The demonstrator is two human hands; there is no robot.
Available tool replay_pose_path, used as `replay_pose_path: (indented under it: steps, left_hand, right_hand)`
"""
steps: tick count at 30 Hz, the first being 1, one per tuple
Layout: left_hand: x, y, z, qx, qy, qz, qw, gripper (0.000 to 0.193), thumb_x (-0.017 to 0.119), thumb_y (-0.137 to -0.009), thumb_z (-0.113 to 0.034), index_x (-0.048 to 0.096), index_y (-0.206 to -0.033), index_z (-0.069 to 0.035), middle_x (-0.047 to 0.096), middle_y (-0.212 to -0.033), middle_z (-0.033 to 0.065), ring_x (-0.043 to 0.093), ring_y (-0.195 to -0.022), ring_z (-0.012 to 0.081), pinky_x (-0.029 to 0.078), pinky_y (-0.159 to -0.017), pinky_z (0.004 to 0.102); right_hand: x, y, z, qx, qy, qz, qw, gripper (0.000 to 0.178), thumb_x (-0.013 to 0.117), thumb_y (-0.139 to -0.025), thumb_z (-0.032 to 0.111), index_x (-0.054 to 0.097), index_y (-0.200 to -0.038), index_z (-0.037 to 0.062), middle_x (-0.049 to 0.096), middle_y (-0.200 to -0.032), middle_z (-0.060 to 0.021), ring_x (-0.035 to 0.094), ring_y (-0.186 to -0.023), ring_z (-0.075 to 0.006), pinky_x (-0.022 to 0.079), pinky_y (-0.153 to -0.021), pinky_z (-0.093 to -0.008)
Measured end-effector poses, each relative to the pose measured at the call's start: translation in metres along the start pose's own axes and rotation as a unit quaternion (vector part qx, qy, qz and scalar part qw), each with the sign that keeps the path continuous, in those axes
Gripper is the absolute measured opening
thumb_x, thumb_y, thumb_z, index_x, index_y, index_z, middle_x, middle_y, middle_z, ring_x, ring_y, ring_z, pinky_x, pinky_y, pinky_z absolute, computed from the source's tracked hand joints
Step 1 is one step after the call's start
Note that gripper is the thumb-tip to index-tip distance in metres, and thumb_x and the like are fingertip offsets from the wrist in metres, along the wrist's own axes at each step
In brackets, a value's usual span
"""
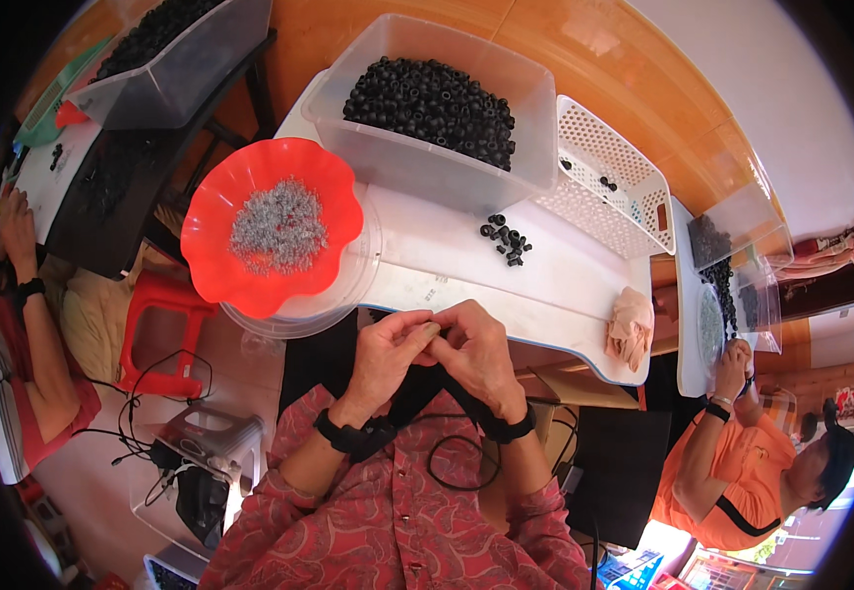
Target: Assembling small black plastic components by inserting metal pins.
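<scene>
My left hand (pixel 384 356) and my right hand (pixel 476 356) meet in front of my chest, just off the table's near edge. Fingertips of both are pinched together, and whatever sits between them is too small or hidden to name. A red wavy-rimmed bowl (pixel 209 236) stands to the left, holding a heap of small clear-grey pieces (pixel 279 226). Beyond my hands, a small cluster of black ring-like parts (pixel 508 242) lies on the white table (pixel 427 236). Behind it a large clear plastic bin (pixel 417 169) holds a big pile of similar black parts (pixel 432 110).
A white perforated basket (pixel 612 177) with a few black parts stands at the back right. A crumpled pinkish cloth (pixel 630 329) lies at the right corner. Co-workers sit on both sides, one in an orange shirt (pixel 742 482). A red stool (pixel 163 334) and cables are at the left.
</scene>
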State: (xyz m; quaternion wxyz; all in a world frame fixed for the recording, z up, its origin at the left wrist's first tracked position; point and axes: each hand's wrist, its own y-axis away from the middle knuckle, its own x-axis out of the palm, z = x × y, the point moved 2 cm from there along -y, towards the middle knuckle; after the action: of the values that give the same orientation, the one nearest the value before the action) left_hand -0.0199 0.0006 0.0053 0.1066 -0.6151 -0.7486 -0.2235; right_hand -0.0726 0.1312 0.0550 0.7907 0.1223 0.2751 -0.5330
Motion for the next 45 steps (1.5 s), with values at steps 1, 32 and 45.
replay_pose_path:
  steps: [1,32,45]
  left_hand:
    - [-0.002,0.0,0.0,-0.001,0.0,-0.001,1.0,0.028,0.063,-0.093,-0.011,0.06,-0.116,0.007,0.068,-0.097,0.0114,0.066,-0.077,0.0129,0.058,-0.066,0.0236]
    - [-0.024,0.005,-0.004,-0.05,0.139,0.02,0.989,0.026,0.058,-0.096,-0.011,0.058,-0.118,0.004,0.068,-0.104,0.0169,0.068,-0.08,0.0152,0.058,-0.069,0.0254]
    - [-0.025,0.003,0.005,-0.053,0.205,0.043,0.976,0.025,0.057,-0.097,-0.01,0.059,-0.118,0.003,0.067,-0.103,0.013,0.066,-0.082,0.0144,0.056,-0.071,0.0246]
  right_hand:
    - [0.003,0.001,0.002,-0.005,-0.034,0.035,0.999,0.019,0.072,-0.076,0.006,0.064,-0.092,-0.0016,0.063,-0.082,-0.0138,0.06,-0.059,-0.0202,0.049,-0.056,-0.031]
    - [0.01,-0.027,-0.031,-0.074,0.18,-0.124,0.973,0.006,0.063,-0.085,0.004,0.06,-0.09,0.0018,0.056,-0.087,-0.0149,0.06,-0.068,-0.0335,0.048,-0.059,-0.0416]
    - [0.005,-0.017,-0.032,-0.082,0.198,-0.147,0.966,0.013,0.058,-0.087,0.002,0.061,-0.1,0.0028,0.056,-0.093,-0.0155,0.062,-0.075,-0.0357,0.05,-0.062,-0.0434]
